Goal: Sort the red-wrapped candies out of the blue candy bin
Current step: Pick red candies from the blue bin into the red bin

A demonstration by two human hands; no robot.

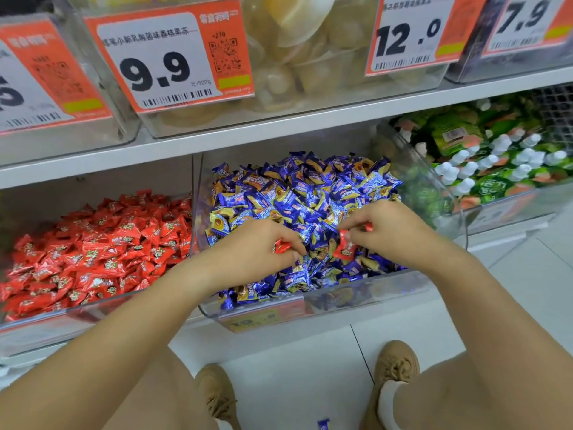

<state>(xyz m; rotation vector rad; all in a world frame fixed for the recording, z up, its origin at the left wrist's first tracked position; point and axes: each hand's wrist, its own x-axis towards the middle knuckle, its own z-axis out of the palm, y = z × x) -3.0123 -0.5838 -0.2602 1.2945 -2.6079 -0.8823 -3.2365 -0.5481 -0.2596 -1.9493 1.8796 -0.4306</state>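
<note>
Red candies are being pinched by both hands, left [263, 243] and right [383, 231], over the blue candy bin [310, 308]; more may be lying buried.

A white shelf [279, 125] crosses the upper half of the frame, carrying clear tubs with orange price tags [173, 54]. Below it, at left, a clear bin of red candies [93, 249]; at centre, the blue candy bin [310, 308]; at upper right, a bin of green packets [483, 169]. On the white tiled floor [294, 367] at the bottom edge lies one blue candy [323, 424]
</note>
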